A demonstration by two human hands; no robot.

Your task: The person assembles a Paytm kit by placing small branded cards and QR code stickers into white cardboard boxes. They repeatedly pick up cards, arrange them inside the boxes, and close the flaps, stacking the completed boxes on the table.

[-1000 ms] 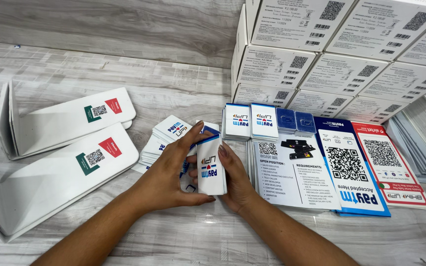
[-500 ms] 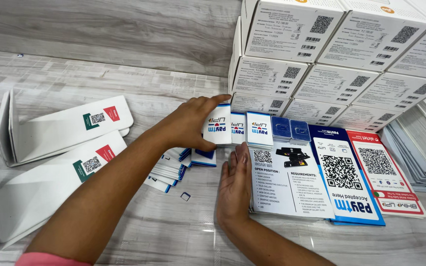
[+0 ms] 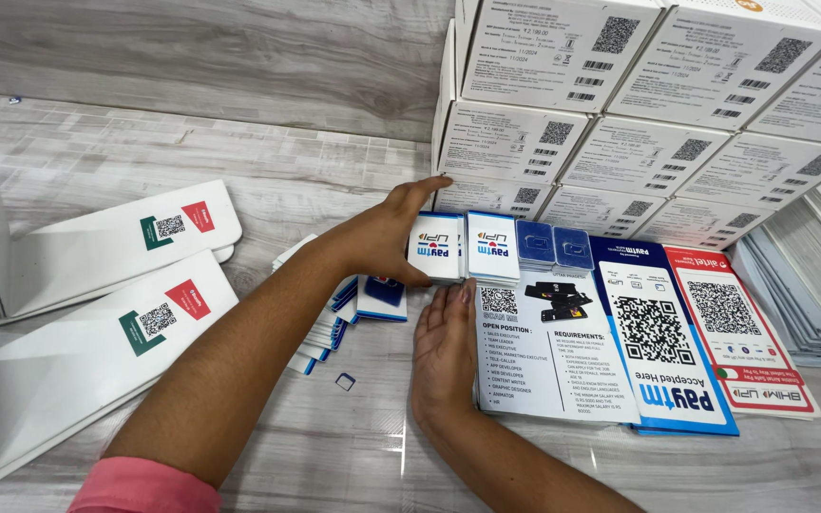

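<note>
Meanwhile left hand (image 3: 387, 237) grips a white card stack (image 3: 437, 247); right hand (image 3: 444, 356) lies flat beside leaflets (image 3: 548, 356).

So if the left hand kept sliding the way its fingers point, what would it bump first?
Probably the stacked white cardboard boxes; the left hand already has its fingertips about at them, though depth is unclear.

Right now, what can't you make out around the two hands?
All in the head view:
- Left hand: covers the left side of the small white box.
- Right hand: palm down, underside unseen.
- Card pile: partly hidden by the left forearm.
- Stacked cartons: cut off by the top edge.
</note>
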